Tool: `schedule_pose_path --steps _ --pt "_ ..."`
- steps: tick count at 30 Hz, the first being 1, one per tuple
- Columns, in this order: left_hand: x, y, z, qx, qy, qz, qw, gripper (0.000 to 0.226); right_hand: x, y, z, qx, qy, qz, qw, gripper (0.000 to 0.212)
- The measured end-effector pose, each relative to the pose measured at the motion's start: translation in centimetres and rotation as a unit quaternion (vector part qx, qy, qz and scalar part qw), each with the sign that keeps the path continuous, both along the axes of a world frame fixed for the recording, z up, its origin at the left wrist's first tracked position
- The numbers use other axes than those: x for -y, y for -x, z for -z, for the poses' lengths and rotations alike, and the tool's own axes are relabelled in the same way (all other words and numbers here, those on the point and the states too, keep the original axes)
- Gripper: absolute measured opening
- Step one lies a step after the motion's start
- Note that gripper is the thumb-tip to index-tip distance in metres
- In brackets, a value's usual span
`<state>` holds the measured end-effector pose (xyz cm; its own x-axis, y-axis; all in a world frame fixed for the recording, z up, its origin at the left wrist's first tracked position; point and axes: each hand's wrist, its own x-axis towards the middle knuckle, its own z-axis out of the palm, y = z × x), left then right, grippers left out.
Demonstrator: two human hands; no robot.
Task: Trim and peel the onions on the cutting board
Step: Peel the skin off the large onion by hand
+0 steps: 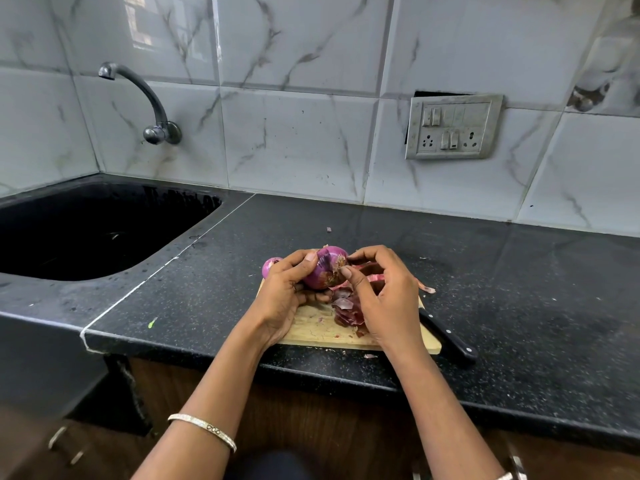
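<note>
Head view shows no readable writing; the left hand point(282, 296) cups a red onion point(323, 268) above the wooden cutting board point(311, 329), fingers curled round it. Right hand point(384, 296) pinches loose skin at the onion's end with thumb and forefinger. Peeled skins point(346, 310) lie on the board, a second onion point(270, 265) sits at its far left corner, and a black-handled knife point(446, 336) rests along its right edge.

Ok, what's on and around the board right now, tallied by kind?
Onions: 2 (one held, one behind the left hand)
Knife: 1, right of the board
Cutting board: 1
Pile of peels: 1, on the board
Hands: 2 (left hand, right hand), both on the held onion
Total: 7
</note>
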<state>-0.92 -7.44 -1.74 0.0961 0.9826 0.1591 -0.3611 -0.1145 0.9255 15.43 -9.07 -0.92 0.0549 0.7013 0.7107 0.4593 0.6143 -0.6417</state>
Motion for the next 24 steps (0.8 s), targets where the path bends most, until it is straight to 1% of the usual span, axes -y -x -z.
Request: schedule_pose_path --steps 7,9,12,15,17,21,24 --pt "0.08 0.01 -0.06 -0.007 0.001 0.002 1.0 0.039 -0.43 -0.13 0.24 0.017 -0.005 0.003 1.0 0.005" --pt "0.12 0.0 -0.11 -0.008 0.0 0.004 1.0 0.039 -0.55 -0.12 0.39 0.032 -0.002 -0.006 0.999 0.005" --pt "0.2 -0.1 -0.19 -0.002 -0.001 0.005 1.0 0.046 -0.71 -0.05 0.7 0.064 -0.001 -0.014 0.998 0.005" --pt "0.15 -0.07 -0.14 0.005 0.001 -0.002 1.0 0.044 -0.75 0.03 0.86 0.085 -0.011 -0.015 0.996 0.005" --pt "0.06 -0.04 -0.08 0.009 0.004 -0.008 1.0 0.044 -0.61 0.07 0.8 0.083 -0.02 -0.018 0.996 0.005" --pt "0.13 -0.1 -0.22 0.017 0.003 -0.015 1.0 0.055 -0.14 -0.03 0.35 0.048 -0.031 0.005 0.998 0.007" --pt "0.12 -0.09 -0.23 0.016 0.008 -0.022 1.0 0.058 0.16 -0.06 0.08 0.035 -0.025 0.01 0.999 0.02"
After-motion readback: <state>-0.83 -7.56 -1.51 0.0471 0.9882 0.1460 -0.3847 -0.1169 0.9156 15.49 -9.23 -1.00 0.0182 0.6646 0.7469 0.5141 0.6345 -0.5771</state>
